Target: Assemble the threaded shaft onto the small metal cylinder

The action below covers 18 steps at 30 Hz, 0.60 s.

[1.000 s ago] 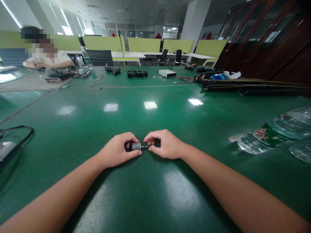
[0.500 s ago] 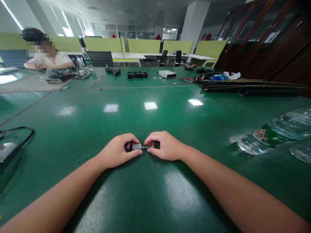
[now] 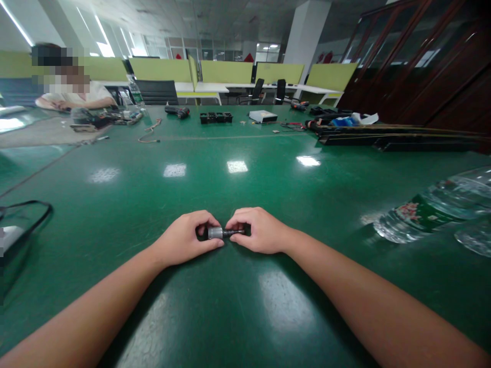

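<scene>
Just above the green table (image 3: pixel 238 194), a small silver metal cylinder with a thin dark ribbed shaft (image 3: pixel 215 233) is held lengthwise between my hands. My left hand (image 3: pixel 187 237) pinches the cylinder end between thumb and fingers. From the other side, the thumb and fingertips of my right hand (image 3: pixel 263 232) close round the shaft, which points right. The fingers partly cover both ends, so I cannot tell the exact kind of part.
Water bottles (image 3: pixel 425 212) lie at the right. A black cable (image 3: pixel 42 214) and a white box sit at the left edge. Across the table are a power drill (image 3: pixel 177 111), black modules (image 3: pixel 216 118), a metal box (image 3: pixel 263 117) and long black rails (image 3: pixel 345 138). A person sits at the far left.
Both hands keep their hold in nearly the same place. The right fingertips have shifted very slightly left along the shaft. The whole view has moved a little.
</scene>
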{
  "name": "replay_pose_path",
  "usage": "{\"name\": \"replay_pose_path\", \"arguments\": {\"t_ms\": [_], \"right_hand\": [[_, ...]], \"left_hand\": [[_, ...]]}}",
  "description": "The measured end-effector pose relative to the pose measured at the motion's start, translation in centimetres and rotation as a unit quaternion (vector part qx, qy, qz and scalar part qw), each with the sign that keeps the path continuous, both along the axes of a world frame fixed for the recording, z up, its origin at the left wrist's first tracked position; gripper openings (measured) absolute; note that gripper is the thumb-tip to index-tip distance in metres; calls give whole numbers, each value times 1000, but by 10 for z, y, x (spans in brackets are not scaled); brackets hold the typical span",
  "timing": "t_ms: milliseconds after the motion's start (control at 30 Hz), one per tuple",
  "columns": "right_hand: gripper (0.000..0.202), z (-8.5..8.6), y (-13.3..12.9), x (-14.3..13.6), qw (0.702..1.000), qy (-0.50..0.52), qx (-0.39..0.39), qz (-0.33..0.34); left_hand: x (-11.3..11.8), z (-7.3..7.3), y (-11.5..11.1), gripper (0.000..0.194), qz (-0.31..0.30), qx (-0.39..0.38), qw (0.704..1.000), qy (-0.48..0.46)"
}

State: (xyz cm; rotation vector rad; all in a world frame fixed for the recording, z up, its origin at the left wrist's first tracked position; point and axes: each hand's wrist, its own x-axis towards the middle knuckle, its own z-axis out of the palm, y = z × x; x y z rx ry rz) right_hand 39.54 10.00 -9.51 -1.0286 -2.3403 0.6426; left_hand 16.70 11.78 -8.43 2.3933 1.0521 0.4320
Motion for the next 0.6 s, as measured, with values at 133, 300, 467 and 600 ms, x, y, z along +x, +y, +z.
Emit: {"name": "replay_pose_path", "arguments": {"t_ms": [133,300,467,600], "right_hand": [[16,0,-1,0,1000,0,-2,0],[17,-1,0,-1,1000,1,1,5],[18,-2,0,-1,1000,-10,21,12],[18,-3,1,-1,999,-12,28,14]], "left_hand": [[-1,0,0,27,-6,6,1000,-8],[-1,-1,1,27,-13,8,1000,-14],[-1,-1,1,27,-14,10,1000,-13],[0,0,0,26,-11,7,1000,-4]]}}
